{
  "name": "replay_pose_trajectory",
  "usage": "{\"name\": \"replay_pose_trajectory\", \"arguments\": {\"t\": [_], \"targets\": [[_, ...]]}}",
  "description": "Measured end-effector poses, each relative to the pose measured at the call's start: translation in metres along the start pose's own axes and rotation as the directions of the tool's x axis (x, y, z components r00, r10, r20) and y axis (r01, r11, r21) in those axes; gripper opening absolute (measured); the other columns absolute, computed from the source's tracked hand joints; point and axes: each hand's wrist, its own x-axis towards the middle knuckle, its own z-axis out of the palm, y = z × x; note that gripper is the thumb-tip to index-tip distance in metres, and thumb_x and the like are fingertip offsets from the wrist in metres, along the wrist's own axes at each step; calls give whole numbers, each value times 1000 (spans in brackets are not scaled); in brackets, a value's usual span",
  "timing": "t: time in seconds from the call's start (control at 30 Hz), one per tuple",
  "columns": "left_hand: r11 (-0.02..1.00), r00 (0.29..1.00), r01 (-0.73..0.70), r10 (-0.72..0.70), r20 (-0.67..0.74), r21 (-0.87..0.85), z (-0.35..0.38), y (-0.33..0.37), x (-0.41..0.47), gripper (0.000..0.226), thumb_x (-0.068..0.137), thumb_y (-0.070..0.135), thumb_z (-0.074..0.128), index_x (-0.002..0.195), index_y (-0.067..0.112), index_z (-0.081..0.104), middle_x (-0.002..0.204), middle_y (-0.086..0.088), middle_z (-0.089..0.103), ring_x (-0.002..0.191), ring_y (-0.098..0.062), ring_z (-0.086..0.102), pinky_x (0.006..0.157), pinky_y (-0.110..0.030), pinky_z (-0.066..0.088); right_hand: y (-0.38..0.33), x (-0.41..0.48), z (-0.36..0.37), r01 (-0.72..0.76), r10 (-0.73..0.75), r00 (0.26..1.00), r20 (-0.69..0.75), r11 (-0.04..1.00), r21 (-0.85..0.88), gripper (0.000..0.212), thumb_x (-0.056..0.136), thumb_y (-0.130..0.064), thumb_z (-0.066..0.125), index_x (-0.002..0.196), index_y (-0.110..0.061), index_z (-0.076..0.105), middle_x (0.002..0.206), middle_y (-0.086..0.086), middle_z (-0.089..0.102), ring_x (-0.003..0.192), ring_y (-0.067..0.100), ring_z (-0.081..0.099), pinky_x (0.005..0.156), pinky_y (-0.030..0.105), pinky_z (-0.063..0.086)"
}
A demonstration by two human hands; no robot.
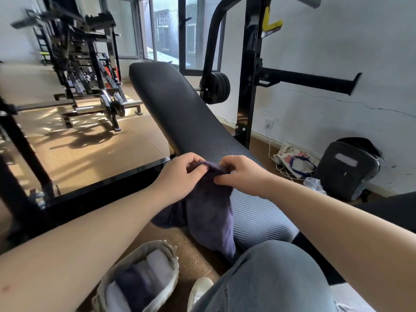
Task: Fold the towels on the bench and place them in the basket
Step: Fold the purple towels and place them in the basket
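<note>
Head view: left hand (180,174) and right hand (242,174) pinch a purple towel (209,210) over the bench (180,109), basket (140,247) below, backpack (346,170) beyond.

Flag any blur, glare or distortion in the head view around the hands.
Head view: left hand, right hand and purple towel sharp; weight machine upper left smeared; wide-angle bows the bench; window sun throws patchy shadows on the floor, no glare on the towel.
</note>
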Motion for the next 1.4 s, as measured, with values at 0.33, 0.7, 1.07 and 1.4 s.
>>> {"name": "replay_pose_trajectory", "arguments": {"t": [0.33, 0.7, 1.07, 1.4], "targets": [[982, 984, 19, 15, -175, 190, -47, 0, -4, 21, 93, 38, 68, 76, 32, 58, 75, 15, 62, 75, -1, 56, 61, -19, 35, -12, -9, -21, -23, 23, 999, 24, 999, 39, 13, 84, -16, 73, 92, -26, 69, 80, -10, 68, 72, 8, 61, 69, 24, 48], [950, 975, 62, 7, -221, 306, -77, -1, -11, 29, 92, 43, 67, 78, 18, 60, 78, 2, 63, 76, -15, 58, 67, -31, 42, -7, -16, -45, -74, 40, 993, -112, 945, -320, 25, 82, -7, 53, 98, -18, 69, 92, 1, 65, 85, 22, 58, 57, 23, 40], [982, 990, -84, 101, -96, 171, -47, 34, -8, 17, 86, 43, 75, 83, 30, 65, 78, 11, 67, 76, -2, 61, 65, -24, 44, -46, -8, -7, 146, -146, 988, 54, 989, 17, 59, 76, -33, 82, 128, -39, 57, 111, -12, 67, 103, 8, 65, 89, 28, 54], [941, 995, -71, 43, 91, 330, -70, 3, -15, 16, 85, 28, 76, 79, 38, 66, 84, 15, 69, 81, -2, 64, 76, -27, 53, -37, -6, -18, -5, -2, 991, -131, 998, -57, 23, 83, -13, 61, 91, -28, 76, 83, -12, 70, 82, 7, 63, 64, 20, 48]]}}
